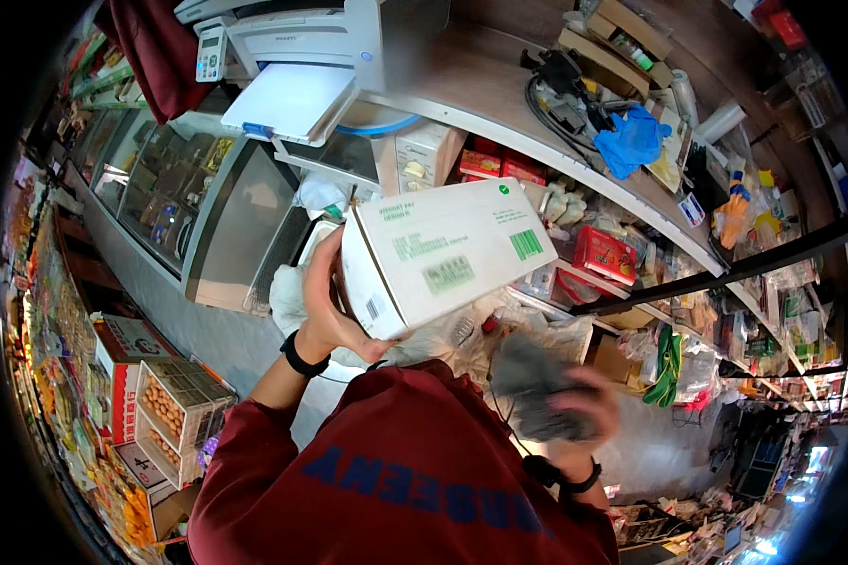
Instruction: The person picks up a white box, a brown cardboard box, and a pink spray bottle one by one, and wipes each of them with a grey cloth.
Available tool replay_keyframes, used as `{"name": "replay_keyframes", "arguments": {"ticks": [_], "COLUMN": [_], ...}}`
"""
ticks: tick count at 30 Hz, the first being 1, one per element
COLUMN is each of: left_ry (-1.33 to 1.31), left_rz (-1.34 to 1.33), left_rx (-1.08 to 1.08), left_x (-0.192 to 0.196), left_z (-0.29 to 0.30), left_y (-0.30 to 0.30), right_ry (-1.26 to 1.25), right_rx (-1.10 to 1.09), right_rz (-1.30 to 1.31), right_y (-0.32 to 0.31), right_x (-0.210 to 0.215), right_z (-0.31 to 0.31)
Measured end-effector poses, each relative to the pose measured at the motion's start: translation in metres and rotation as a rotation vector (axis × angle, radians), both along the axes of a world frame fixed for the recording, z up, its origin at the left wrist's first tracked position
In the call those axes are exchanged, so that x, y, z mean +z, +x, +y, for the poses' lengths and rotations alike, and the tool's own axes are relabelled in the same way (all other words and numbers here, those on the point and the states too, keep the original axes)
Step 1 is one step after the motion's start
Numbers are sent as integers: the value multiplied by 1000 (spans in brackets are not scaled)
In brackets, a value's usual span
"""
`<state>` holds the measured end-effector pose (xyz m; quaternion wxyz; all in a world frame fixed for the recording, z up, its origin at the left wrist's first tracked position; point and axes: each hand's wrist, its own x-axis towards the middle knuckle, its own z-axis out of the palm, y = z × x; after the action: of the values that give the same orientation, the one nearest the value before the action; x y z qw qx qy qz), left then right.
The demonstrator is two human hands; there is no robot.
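My left hand [322, 306] is closed round the left end of a white cardboard box [452, 240] with green print and a barcode. The box is tilted in front of my chest, its printed long side facing up. To the right, my right hand [592, 407] grips a bunched dark grey cloth [530, 388], and both are smeared by motion. A gap separates the cloth from the box. Just below the box is the front of my dark red top [415, 471]. Crumpled white bags [462, 330] lie behind the box, partly hidden by it.
A printer [297, 42] with paper stands on the counter ahead. Cables [561, 85] and a blue glove [631, 141] lie on the counter at right. Shelves below hold red boxes [605, 254]. At left are a glass display case [165, 188] and a crate of eggs [174, 414].
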<state>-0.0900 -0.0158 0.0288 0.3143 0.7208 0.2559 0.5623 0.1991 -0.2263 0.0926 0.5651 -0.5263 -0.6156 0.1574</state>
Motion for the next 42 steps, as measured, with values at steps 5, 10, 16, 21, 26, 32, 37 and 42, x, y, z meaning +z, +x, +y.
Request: {"name": "replay_keyframes", "arguments": {"ticks": [5, 10, 16, 21, 26, 32, 37, 42], "left_ry": [190, 466, 413, 462, 370, 396, -40, -766], "left_rz": [118, 194, 226, 346, 406, 325, 73, -427], "left_rx": [-73, -90, -104, -84, -145, -31, -79, -264], "left_x": [21, 38, 49, 58, 48, 27, -4, -62], "left_z": [-4, -7, -19, -21, -10, -16, -27, -51], "left_y": [7, 20, 3, 20, 19, 9, 3, -12], "right_ry": [345, 122, 67, -30, 177, -169, -399, -270], "right_rx": [-380, 154, -71, -60, 378, -56, 28, 157], "right_rz": [119, -254, -358, -202, -302, -193, 524, 1188], "right_y": [4, -31, -2, -17, -47, 11, 70, 41], "right_x": [13, 76, 50, 47, 61, 16, -58, -37], "right_z": [27, 63, 92, 97, 77, 113, 136, 135]}}
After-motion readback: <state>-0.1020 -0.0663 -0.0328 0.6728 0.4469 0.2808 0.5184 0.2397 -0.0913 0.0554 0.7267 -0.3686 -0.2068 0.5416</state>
